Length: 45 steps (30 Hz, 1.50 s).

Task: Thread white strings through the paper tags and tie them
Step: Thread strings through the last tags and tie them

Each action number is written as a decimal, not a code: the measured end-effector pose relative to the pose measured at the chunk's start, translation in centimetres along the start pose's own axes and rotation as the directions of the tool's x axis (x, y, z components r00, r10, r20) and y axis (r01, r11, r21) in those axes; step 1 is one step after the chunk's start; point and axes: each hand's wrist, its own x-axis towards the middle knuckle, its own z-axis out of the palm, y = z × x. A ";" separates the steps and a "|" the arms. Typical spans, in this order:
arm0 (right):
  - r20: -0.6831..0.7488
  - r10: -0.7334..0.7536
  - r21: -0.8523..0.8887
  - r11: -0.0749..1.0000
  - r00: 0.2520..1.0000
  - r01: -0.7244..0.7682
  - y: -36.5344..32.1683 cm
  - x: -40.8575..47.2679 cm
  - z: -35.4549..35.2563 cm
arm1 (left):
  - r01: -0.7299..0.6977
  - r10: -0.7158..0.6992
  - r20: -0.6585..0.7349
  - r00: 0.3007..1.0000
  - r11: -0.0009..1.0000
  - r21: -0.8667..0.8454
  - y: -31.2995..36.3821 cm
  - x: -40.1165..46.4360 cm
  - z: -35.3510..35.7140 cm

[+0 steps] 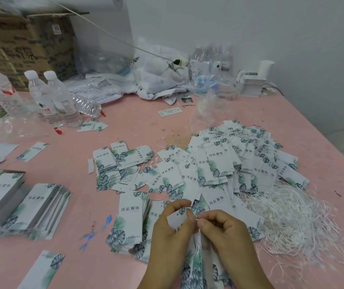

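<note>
We note a pink table [125,130] set against a white wall, its surface marked with blue and dark stains. At the upper left of the frame stands a cardboard box [20,49] with printed lettering; its contents are not visible to us. Just below it we record two upright water bottles [56,99] with white caps, holding clear liquid, and a further bottle [87,106] lying on its side beside them. At the upper centre lies a white plastic bag [158,74], crumpled; what it holds we cannot tell.

At the centre right we find a loose heap of leaf-printed paper tags [240,161], several with strings attached. To the lower right of it lies a tangle of white strings [296,217]. Neat stacks of tags [33,207] sit at the left edge.

At the bottom centre, the left hand [167,230] grasps one tag [177,219] between thumb and fingers. The right hand [223,226] pinches a string end [197,219] between thumb and forefinger, just beside the tag's top edge.
</note>
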 end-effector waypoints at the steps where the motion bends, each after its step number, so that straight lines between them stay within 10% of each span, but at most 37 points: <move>1: 0.000 -0.005 -0.001 1.000 1.000 0.005 0.0 0.0 0.0 | -0.001 0.001 0.004 1.000 1.000 0.009 0.0 0.0 0.0; 12: 0.020 0.112 0.327 0.938 0.993 -0.113 0.5 0.3 -0.2 | 0.098 -0.095 0.100 0.990 0.995 -0.034 0.8 -0.6 -0.1; 26: -0.162 -0.107 -0.059 0.993 0.981 0.098 0.9 -0.3 0.7 | 0.042 -0.046 0.131 0.990 0.998 0.037 0.6 -0.4 0.5; 45: -0.187 -0.216 -0.118 0.973 0.958 0.196 1.1 -0.6 0.5 | 0.079 -0.065 0.105 0.992 0.987 -0.138 0.1 0.1 0.2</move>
